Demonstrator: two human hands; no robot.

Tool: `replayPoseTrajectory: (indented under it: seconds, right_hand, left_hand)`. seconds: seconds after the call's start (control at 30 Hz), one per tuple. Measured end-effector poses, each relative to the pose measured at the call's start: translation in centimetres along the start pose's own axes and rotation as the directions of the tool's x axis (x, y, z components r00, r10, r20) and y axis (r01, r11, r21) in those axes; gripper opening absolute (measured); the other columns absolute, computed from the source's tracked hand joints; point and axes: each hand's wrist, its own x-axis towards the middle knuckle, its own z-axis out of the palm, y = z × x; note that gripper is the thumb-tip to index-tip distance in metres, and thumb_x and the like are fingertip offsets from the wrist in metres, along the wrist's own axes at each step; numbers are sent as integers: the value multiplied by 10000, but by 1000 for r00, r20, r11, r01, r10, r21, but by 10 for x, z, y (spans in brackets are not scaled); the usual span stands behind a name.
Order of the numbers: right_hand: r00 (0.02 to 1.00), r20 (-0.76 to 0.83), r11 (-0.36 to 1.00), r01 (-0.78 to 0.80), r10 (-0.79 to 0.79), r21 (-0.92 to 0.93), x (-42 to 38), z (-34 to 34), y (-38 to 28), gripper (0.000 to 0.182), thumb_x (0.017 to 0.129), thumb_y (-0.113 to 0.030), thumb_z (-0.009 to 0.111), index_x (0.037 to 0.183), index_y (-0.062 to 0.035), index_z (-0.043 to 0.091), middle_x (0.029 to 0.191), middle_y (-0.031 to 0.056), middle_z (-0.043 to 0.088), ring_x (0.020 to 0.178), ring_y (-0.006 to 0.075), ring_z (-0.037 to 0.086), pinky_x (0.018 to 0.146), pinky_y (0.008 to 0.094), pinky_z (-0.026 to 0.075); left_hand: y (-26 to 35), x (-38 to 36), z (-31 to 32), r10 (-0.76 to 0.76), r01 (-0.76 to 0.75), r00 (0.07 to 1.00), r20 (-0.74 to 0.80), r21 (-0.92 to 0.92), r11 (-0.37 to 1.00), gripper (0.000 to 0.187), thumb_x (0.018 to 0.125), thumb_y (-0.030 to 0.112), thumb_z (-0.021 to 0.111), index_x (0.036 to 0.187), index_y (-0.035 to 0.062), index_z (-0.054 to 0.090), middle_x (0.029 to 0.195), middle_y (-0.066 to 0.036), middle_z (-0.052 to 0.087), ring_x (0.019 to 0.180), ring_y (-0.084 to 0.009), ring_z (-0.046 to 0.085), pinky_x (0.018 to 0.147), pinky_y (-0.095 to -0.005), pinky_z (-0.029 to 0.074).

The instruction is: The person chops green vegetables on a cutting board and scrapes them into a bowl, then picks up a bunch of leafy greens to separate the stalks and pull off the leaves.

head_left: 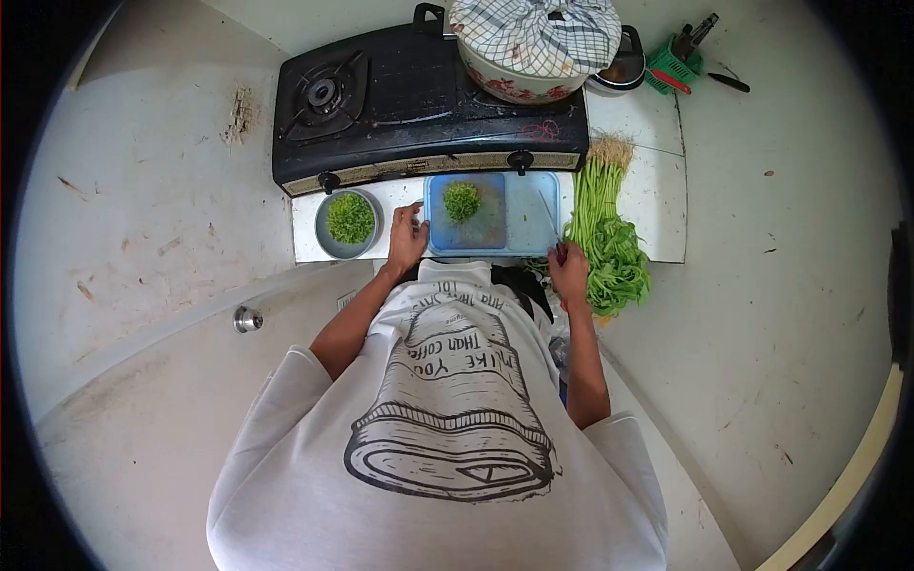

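Observation:
A blue cutting board (519, 228) lies on the white counter, with a small heap of chopped greens (462, 202) on its left half. My right hand (568, 271) is closed round the handle of a knife (549, 215), whose blade rests over the board's right side. At the board's left edge is my left hand (408, 238), its fingers bent and apart, holding nothing. A grey bowl (322, 240) of chopped greens stands to the left of that hand. Beside my right hand lies a bundle of leafy greens (609, 252), its roots toward the back.
Behind the board stands a black gas stove (409, 124). A floral pot (519, 88) under a checked cloth sits on its right side. A green basket (674, 65) with utensils and a dark-handled knife (729, 83) are at the back right.

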Motion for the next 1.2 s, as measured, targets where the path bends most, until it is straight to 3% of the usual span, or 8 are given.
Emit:
replayPoseTrajectory:
  seconds: [0.07,0.17,0.37,0.6,0.83,0.97,1.1,1.2]
  right_hand:
    - [998,-50,1000,29,-29,1,3,1,9,199,891,-120,732,941,50,640,849,237,652,770,417,646,709,478,506]
    - [998,-28,996,52,-54,-79,9,0,12,198,896,-105,724,980,63,660,881,234,664,804,418,666,734,484,523]
    - [993,99,992,81,-71,-99,28,-3,21,216,886,-102,732,999,63,649,904,246,670,860,437,679,771,496,536]
    - [971,211,968,153,-109,-201,42,1,25,248,836,-72,731,1007,81,639,957,288,682,879,468,685,796,517,550]
    - [967,238,974,134,-88,-185,43,-5,26,275,793,-98,710,991,63,608,948,283,666,872,469,662,778,529,529]
    - [950,268,959,215,-161,-187,45,-10,23,227,787,-103,701,910,52,590,875,269,644,808,466,648,730,526,513]
    - [923,364,953,213,-124,-217,28,-22,0,234,807,-102,693,963,43,597,936,259,647,889,467,650,789,538,510]
    - [925,347,957,228,-156,-177,14,-29,-17,220,798,-94,702,935,43,597,874,245,633,830,449,636,758,512,499]
  left_hand:
    - [2,0,3,-53,52,999,8,50,997,455,904,67,677,1348,43,578,1242,-205,493,964,-292,587,828,-391,536]
    - [-4,-2,9,175,-117,979,-110,402,908,468,898,81,686,1350,43,571,1262,-210,483,1001,-322,573,869,-408,516]
    - [8,-17,23,-278,277,950,-146,-26,961,525,907,100,714,1398,53,536,1312,-232,461,1037,-308,626,863,-400,583]
    - [7,-32,54,-442,400,844,-305,-191,896,589,927,219,750,1413,28,477,1182,-218,658,976,-277,707,829,-369,582]
    - [12,-41,53,-722,651,628,-291,-312,692,682,967,436,693,1421,4,425,1023,-198,730,972,-287,711,879,-394,546]
    - [-34,-63,72,-735,603,624,-266,-434,669,649,1031,513,565,1420,7,453,1079,-242,697,1020,-313,687,910,-403,523]
    - [-17,-85,63,-759,514,584,-288,-593,621,510,1085,453,504,1300,-10,489,966,-158,656,866,-223,614,834,-388,503]
    - [-9,-101,46,-727,350,664,-176,-786,510,341,1113,343,488,1272,42,489,933,-65,616,820,-131,555,745,-325,480]
